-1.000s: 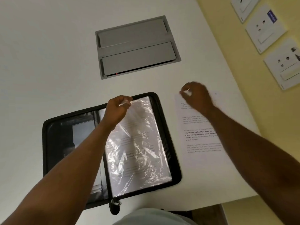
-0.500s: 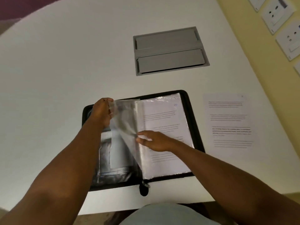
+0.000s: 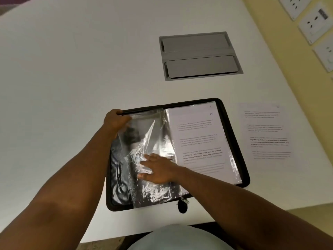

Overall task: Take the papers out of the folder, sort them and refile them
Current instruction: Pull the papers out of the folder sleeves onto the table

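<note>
Empty plastic sleeve [image 3: 144, 141] had been turned over to the folder [image 3: 232, 141]'s left half since a second earlier. Left hand [image 3: 115, 121] pinched its top corner; right hand [image 3: 156, 170], fingers flat, pressed it down. Next sheet [image 3: 200, 141] exposed, still filed; one paper [image 3: 266, 134] lay out on the surface [image 3: 72, 87], right of the folder.

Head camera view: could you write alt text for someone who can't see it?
A person's right hand presses flat on a crinkled clear plastic sleeve in an open black zip folder on a white table, while the left hand grips the sleeve's top corner. A printed page fills the folder's right side; a loose printed sheet lies beside it.
</note>
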{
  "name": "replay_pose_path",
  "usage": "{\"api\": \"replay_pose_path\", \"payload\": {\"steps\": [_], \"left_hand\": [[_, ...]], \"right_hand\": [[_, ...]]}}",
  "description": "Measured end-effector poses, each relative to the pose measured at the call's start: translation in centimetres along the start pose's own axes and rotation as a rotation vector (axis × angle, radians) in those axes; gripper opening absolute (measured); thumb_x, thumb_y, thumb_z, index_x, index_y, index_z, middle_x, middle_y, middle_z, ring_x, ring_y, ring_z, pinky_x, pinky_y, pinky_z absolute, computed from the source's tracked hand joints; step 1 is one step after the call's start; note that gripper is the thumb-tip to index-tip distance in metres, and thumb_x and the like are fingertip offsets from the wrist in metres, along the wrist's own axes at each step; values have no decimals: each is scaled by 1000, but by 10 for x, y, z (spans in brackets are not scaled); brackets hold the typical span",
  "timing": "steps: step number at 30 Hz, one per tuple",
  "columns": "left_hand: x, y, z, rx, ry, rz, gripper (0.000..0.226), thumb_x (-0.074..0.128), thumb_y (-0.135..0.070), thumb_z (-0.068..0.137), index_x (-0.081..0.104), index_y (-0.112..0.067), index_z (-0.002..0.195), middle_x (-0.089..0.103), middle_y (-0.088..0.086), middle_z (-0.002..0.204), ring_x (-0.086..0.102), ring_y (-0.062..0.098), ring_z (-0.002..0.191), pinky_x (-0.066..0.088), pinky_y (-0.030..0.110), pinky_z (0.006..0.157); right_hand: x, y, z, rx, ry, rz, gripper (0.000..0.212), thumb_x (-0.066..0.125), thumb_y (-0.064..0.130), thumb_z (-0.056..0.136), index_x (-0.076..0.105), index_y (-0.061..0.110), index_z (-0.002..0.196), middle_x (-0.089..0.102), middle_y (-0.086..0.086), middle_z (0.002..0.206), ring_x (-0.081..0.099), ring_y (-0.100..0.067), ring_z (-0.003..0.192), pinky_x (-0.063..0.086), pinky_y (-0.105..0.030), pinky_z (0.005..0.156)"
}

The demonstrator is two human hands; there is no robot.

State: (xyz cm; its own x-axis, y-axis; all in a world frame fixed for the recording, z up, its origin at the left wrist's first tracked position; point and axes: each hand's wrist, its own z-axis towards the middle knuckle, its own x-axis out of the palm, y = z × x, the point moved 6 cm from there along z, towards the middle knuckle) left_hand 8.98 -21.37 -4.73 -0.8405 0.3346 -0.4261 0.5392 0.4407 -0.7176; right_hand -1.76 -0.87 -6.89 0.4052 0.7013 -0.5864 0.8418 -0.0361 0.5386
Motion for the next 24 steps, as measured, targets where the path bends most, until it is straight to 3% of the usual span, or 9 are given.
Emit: {"api": "replay_pose_path", "payload": {"steps": [3, 7, 8, 10, 13, 15, 18, 24], "left_hand": [[-11, 4, 11, 93, -77, 211, 51, 75, -17, 73, 59, -15, 122, 65, 8, 110, 64, 26, 102, 54, 43, 91], [-19, -5, 14, 165, -143, 245, 43, 70, -9, 79, 60, -14, 121, 67, 9, 103, 63, 25, 103, 49, 30, 95], [-21, -8, 13, 197, -177, 288, 43, 66, -7, 82, 58, -11, 124, 67, 12, 108, 62, 26, 105, 46, 26, 93], [-19, -16, 8, 285, -288, 418, 43, 59, -7, 85, 56, -8, 128, 62, 16, 119, 58, 31, 111, 44, 33, 95], [10, -36, -9, 507, -375, 603, 36, 56, -13, 87, 61, -7, 122, 60, 19, 121, 56, 37, 109, 46, 45, 93], [49, -49, -18, 641, -291, 634, 28, 56, -15, 88, 66, -6, 112, 62, 19, 111, 58, 36, 100, 48, 43, 86], [113, -62, -27, 734, -92, 612, 22, 57, -17, 87, 69, -7, 102, 65, 16, 101, 59, 34, 95, 48, 39, 82], [197, -71, -20, 725, 109, 732, 40, 56, -19, 91, 57, -5, 128, 57, 16, 128, 56, 36, 112, 45, 42, 94]], "right_hand": [[4, 21, 8, -39, 13, 37, 75, 33, 65, 94, 17, 24, 154, 1, 0, 163, -2, -22, 150, 5, -44, 121], [-4, 36, 19, -94, -107, 252, 68, 46, 59, 93, 34, 22, 149, 24, -2, 159, 22, -20, 146, 20, -42, 119], [-10, 33, 19, -103, -171, 283, 63, 49, 58, 93, 42, 22, 145, 36, -3, 154, 32, -21, 141, 28, -44, 116], [-25, 13, 14, -98, -324, 285, 50, 49, 54, 93, 57, 21, 130, 58, -4, 135, 52, -22, 124, 43, -44, 103], [-55, -39, 0, -15, -558, 251, 25, 53, 33, 92, 70, 17, 101, 70, -5, 101, 61, -22, 93, 52, -42, 82], [-76, -79, -12, 73, -677, 254, 15, 56, 17, 89, 71, 13, 90, 69, -6, 89, 60, -23, 84, 52, -43, 76], [-107, -131, -31, 177, -782, 184, 21, 55, 13, 94, 70, 10, 108, 69, -8, 105, 58, -24, 99, 47, -35, 86], [-149, -212, -58, 297, -859, 240, 30, 56, 10, 93, 63, 8, 122, 63, -9, 124, 53, -25, 119, 41, -32, 103]]}}
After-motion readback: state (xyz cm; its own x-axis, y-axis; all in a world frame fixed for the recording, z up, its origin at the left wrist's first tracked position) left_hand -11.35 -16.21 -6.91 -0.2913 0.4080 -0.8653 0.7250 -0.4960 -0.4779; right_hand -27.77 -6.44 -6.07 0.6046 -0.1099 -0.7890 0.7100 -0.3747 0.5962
